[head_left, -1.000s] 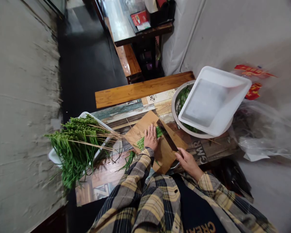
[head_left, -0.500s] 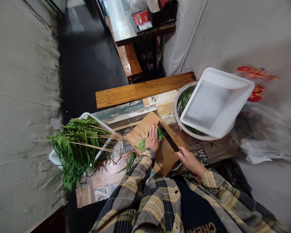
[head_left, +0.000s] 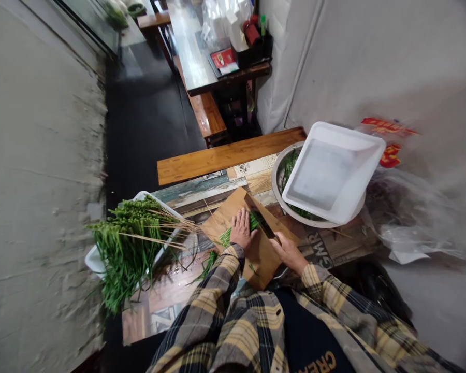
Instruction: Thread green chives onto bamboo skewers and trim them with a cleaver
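My left hand (head_left: 241,229) lies flat with fingers together on a bundle of green chives (head_left: 228,234) across a wooden cutting board (head_left: 263,252). My right hand (head_left: 287,250) is closed round the handle of a dark cleaver (head_left: 261,218), whose blade rests against the greens just right of my left fingers. Both sleeves are yellow and grey plaid.
A white tray (head_left: 96,260) at the left holds a heap of skewered greens (head_left: 128,241) on bamboo sticks. At the right a metal bowl (head_left: 278,177) with greens carries a white plastic tub (head_left: 332,171). Clear plastic bags (head_left: 415,217) lie further right. A wooden bench (head_left: 225,153) stands beyond the table.
My right hand has brought the cleaver leftward, closer to my left hand and onto the greens. The view has shifted slightly; my left hand stays on the bundle.
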Demonstrator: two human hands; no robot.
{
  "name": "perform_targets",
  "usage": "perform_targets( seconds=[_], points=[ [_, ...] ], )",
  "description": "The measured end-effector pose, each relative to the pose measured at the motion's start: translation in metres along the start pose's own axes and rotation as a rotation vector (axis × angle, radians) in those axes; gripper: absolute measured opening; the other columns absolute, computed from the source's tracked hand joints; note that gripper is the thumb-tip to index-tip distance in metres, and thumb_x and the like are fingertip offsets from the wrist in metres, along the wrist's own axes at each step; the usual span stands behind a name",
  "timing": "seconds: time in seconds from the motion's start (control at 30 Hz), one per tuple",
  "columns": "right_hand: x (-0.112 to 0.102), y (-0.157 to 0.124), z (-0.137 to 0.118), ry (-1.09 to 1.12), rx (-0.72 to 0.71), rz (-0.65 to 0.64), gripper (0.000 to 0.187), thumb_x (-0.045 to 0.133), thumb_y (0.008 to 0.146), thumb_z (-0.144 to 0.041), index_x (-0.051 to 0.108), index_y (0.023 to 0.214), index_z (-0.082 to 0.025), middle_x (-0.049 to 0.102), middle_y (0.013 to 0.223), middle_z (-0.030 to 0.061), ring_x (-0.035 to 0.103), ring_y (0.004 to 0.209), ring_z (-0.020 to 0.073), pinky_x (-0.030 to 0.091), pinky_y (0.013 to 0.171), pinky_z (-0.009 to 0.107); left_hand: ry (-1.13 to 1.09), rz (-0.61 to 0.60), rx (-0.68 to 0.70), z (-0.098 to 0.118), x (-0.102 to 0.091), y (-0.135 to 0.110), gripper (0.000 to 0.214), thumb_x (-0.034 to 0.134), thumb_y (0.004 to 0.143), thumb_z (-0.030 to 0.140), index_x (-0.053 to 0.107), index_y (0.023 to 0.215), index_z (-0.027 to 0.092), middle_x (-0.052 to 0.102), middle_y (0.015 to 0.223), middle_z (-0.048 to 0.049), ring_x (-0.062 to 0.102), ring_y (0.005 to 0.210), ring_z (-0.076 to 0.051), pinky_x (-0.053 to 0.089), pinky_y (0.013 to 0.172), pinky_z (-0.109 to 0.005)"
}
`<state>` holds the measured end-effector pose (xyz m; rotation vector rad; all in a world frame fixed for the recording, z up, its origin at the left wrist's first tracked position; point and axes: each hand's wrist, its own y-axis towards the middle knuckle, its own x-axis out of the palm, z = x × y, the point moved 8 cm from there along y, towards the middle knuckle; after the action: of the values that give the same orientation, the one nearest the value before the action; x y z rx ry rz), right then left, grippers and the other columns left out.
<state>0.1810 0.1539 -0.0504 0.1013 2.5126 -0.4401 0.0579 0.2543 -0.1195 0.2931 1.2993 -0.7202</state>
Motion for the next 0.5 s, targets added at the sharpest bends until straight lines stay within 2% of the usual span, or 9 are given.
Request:
perform_targets(
  seconds=[0.07, 0.17, 0.23, 0.3, 0.4, 0.5],
  points=[
    [-0.014, -0.009, -0.002, 0.020, -0.019, 0.047, 0.028, 0.039, 0.092, -0.035, 0.052, 0.110, -0.018, 0.068, 0.100, 0.0098, 0.065, 0.093, 0.0212, 0.049, 0.080, 0.032, -0.009, -0.002, 0.024, 0.000, -0.011, -0.003, 0.083, 0.048, 0.083, 0.049, 0.018, 0.148, 0.007, 0.018, 0.155, -0.0176, 0.015, 0.144, -0.031, 0.015, 0.115, -0.050],
    [-0.036, -0.027, 0.004, 0.002, -0.045, 0.087, 0.033, 0.040, 0.092, -0.039, 0.052, 0.116, -0.018, 0.068, 0.106, 0.0105, 0.065, 0.097, 0.0218, 0.049, 0.084, 0.033, -0.034, 0.054, 0.006, -0.005, -0.037, -0.015, 0.088, 0.051, 0.081, 0.051, 0.016, 0.148, 0.007, 0.018, 0.155, -0.0177, 0.014, 0.144, -0.031, 0.014, 0.115, -0.050],
    [-0.048, -0.040, 0.013, -0.035, -0.051, 0.090, 0.036, 0.040, 0.093, -0.040, 0.052, 0.118, -0.018, 0.068, 0.107, 0.0107, 0.065, 0.098, 0.0222, 0.050, 0.085, 0.033, -0.093, 0.105, -0.020, -0.013, -0.053, -0.029, 0.082, 0.052, 0.081, 0.048, 0.021, 0.146, 0.010, 0.023, 0.154, -0.0172, 0.018, 0.143, -0.030, 0.017, 0.115, -0.049],
    [-0.056, -0.055, 0.026, -0.080, -0.047, 0.081, 0.037, 0.039, 0.093, -0.039, 0.052, 0.120, -0.018, 0.068, 0.109, 0.0104, 0.066, 0.098, 0.0221, 0.051, 0.085, 0.034, -0.234, 0.172, -0.137, -0.030, -0.062, -0.047, 0.067, 0.051, 0.083, 0.042, 0.033, 0.141, 0.013, 0.036, 0.148, -0.0158, 0.030, 0.139, -0.028, 0.025, 0.113, -0.046],
    [-0.057, -0.079, 0.048, -0.184, -0.047, 0.042, 0.038, 0.040, 0.093, -0.038, 0.052, 0.125, -0.020, 0.068, 0.113, 0.0098, 0.066, 0.100, 0.0227, 0.053, 0.085, 0.036, -0.426, 0.277, -0.468, -0.069, -0.054, -0.083, 0.044, 0.049, 0.083, 0.036, 0.053, 0.120, 0.012, 0.058, 0.122, -0.0174, 0.053, 0.117, -0.027, 0.043, 0.098, -0.043],
    [-0.051, -0.102, 0.067, -0.284, -0.112, 0.011, 0.042, 0.046, 0.090, -0.039, 0.052, 0.128, -0.021, 0.066, 0.118, 0.0109, 0.066, 0.102, 0.0242, 0.054, 0.085, 0.037, -0.474, 0.316, -0.689, -0.090, -0.032, -0.115, 0.030, 0.049, 0.080, 0.033, 0.060, 0.098, 0.012, 0.064, 0.091, -0.0135, 0.062, 0.089, -0.025, 0.051, 0.081, -0.042]
  ],
)
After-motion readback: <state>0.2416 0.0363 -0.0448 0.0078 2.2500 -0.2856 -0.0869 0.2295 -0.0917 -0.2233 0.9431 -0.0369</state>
